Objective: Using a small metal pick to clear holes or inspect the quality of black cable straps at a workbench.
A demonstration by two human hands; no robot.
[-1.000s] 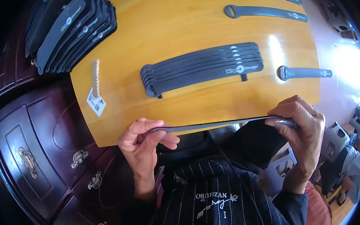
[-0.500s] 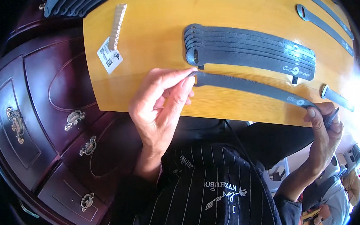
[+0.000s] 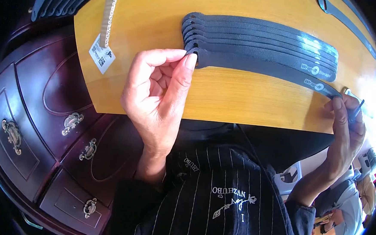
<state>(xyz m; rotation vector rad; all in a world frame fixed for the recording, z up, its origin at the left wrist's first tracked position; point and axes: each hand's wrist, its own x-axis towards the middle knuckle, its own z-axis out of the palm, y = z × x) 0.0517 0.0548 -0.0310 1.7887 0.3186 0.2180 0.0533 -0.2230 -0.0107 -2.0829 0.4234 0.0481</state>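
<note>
A long dark grey hook-and-loop strap (image 3: 259, 71) is stretched between my two hands at the near side of a stack of similar straps (image 3: 261, 38). My left hand (image 3: 160, 85) pinches its rounded, slotted left end between thumb and forefinger. Its right end is gripped by my right hand (image 3: 347, 118), where a thin dark piece sticks up past the fingers. The stacked straps lie overlapped like a fan, slotted ends to the left. The held strap overlaps the stack's near edge; whether it rests on it I cannot tell.
On the yellow wooden table (image 3: 146, 102) a corrugated cardboard strip (image 3: 108, 20) and a white label tag (image 3: 101, 55) lie at the left. More fanned straps (image 3: 66, 0) sit at the far left, loose straps (image 3: 348, 24) at the far right. Dark drawers (image 3: 33, 108) with metal handles stand left.
Both hands have spread the strap flat, turned its face up and moved it away from me against the stack. The view has shifted slightly.
</note>
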